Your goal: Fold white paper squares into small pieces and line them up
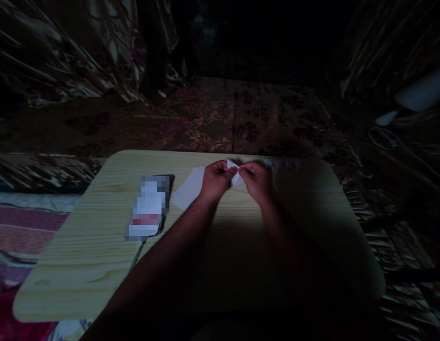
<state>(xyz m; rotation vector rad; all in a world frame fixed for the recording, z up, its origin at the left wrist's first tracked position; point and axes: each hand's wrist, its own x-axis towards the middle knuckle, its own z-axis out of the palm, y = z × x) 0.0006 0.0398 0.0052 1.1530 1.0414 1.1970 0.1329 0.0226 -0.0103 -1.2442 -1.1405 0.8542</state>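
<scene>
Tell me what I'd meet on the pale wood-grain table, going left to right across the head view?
Pixelated rectangular device → stack of flat white paper sheets → person's left hand → folded white piece of paper → person's right hand → row of small whitish pieces, too dim to identify.

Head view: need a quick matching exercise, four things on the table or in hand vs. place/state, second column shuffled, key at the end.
1. pointed white paper
2. flat white sheets
3. pixelated device
4. small pale pieces

A. cable at its near end
B. in a row near the table's far edge, right of the right hand
C. pinched between both hands' fingers
D. overlapping, beside the left hand

Pairs: 1-C, 2-D, 3-A, 4-B
</scene>
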